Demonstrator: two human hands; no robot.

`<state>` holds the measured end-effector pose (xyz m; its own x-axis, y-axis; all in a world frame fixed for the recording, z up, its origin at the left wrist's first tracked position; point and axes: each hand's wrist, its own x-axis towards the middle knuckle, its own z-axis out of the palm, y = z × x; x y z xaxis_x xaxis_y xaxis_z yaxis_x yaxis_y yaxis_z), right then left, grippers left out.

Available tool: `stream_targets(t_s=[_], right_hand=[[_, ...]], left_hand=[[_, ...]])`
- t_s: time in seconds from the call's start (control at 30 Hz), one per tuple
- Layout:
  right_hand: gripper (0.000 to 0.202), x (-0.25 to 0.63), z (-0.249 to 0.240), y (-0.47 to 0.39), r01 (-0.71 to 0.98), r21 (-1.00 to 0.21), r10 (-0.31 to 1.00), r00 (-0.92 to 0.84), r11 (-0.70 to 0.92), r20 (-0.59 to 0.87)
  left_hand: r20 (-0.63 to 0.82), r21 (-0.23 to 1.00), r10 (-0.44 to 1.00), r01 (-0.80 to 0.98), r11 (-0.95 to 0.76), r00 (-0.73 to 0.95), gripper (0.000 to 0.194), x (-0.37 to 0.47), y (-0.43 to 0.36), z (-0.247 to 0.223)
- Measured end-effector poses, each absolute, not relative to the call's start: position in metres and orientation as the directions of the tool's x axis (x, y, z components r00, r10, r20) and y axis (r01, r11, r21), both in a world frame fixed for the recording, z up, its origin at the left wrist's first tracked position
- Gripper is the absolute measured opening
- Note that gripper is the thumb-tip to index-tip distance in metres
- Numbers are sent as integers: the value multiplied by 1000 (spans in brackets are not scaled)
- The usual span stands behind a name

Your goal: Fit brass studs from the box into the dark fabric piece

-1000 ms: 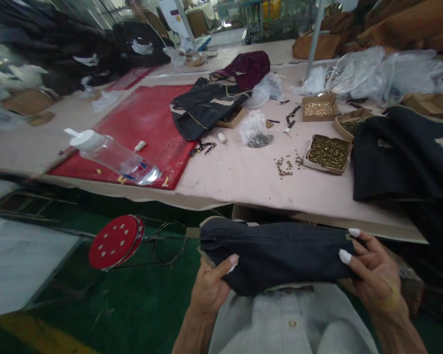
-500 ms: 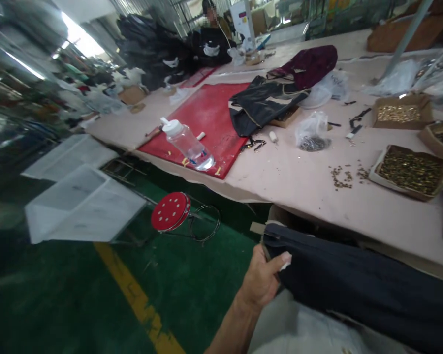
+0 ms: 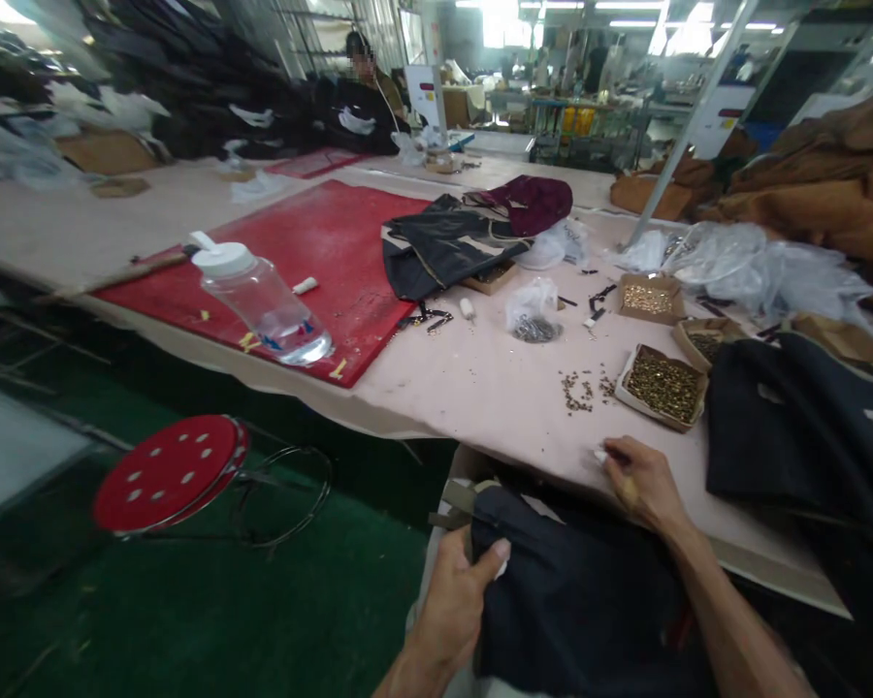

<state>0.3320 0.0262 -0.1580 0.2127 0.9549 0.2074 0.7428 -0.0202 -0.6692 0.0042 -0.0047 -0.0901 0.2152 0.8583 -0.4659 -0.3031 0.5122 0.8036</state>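
My left hand (image 3: 447,591) grips the edge of a dark navy fabric piece (image 3: 574,591), thumb on top and fingers behind it. The thumb tip has something white on it. Olive-coloured straps (image 3: 457,499) stick out from the cloth's upper left corner. Above the fabric, at the table's front edge, my right hand (image 3: 644,480) is closed with its fingertips pinched together. White shows at those fingertips, but whether anything is held cannot be made out. Small metal pieces (image 3: 576,391) lie scattered just beyond it, beside a cardboard box of brass-coloured hardware (image 3: 662,388).
On the pale table (image 3: 443,388) are a red board (image 3: 349,242), a water bottle (image 3: 262,305), dark and maroon fabric pieces (image 3: 451,237) and a plastic bag of metal parts (image 3: 534,315). More dark fabric (image 3: 792,427) lies right. A red stool (image 3: 171,470) stands left. A person (image 3: 368,87) is at the back.
The view has swung right and levelled. My right hand has come into view over the table edge. My left hand still holds the dark fabric, which now hangs lower in front of me.
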Motion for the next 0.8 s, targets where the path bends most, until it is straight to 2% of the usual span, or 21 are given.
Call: stream_targets(t_s=[0.1, 0.2, 0.3, 0.4, 0.5, 0.6, 0.7, 0.8], right_hand=[[31, 313, -167, 69, 760, -649, 942, 245, -41, 228], [29, 304, -167, 96, 824, -552, 920, 306, -126, 246], [24, 299, -166, 108, 876, -461, 926, 281, -140, 252], [20, 299, -167, 108, 885, -424, 944, 285, -192, 167], [17, 303, -165, 107, 826, -438, 908, 416, -356, 46], [18, 305, -160, 109, 768, -458, 859, 511, -447, 20], [22, 301, -156, 107, 792, -430, 861, 505, -434, 61], [26, 297, -157, 96, 860, -355, 903, 421, -367, 87]], left_hand=[[-444, 807, 862, -308, 504, 245, 32, 0, -6, -92], [-457, 805, 868, -325, 496, 193, 34, -3, -8, -92], [-478, 797, 866, -344, 497, 145, 33, -3, -12, -93], [-482, 787, 862, -356, 504, 156, 32, -2, -12, -94], [-460, 799, 869, -341, 495, 183, 30, -1, -9, -96], [-427, 821, 883, -327, 469, 195, 25, 1, -6, -98], [-411, 827, 889, -326, 457, 205, 23, 2, -5, -100], [-407, 825, 893, -341, 450, 192, 25, 5, -9, -101]])
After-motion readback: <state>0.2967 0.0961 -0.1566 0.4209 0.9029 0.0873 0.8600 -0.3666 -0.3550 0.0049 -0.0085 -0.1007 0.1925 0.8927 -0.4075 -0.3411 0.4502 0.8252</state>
